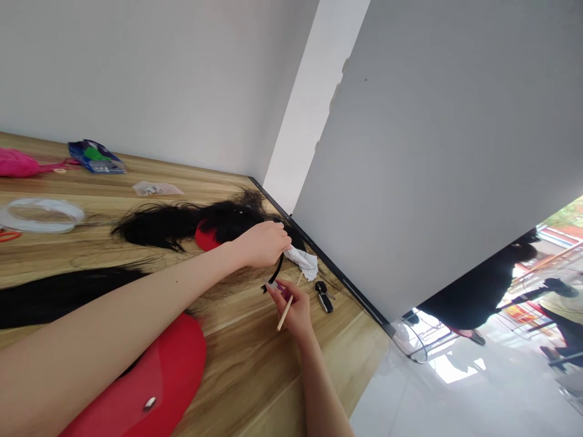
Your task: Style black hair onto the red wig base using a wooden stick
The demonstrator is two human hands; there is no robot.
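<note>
My left hand is closed at the end of a thin black strand, beside a crumpled white cloth. Lower down, my right hand pinches a small purple item near the strand's lower end, with a thin wooden stick also between its fingers. Black hair lies behind my left hand, over a red round piece. A larger red piece with a metal stud sits under my left forearm, near another long black hair bundle.
Car keys lie right of my hands on the wooden table. Farther left are a white tape roll, a small clear bag, a blue packet and pink material. A person in black is beyond the grey partition.
</note>
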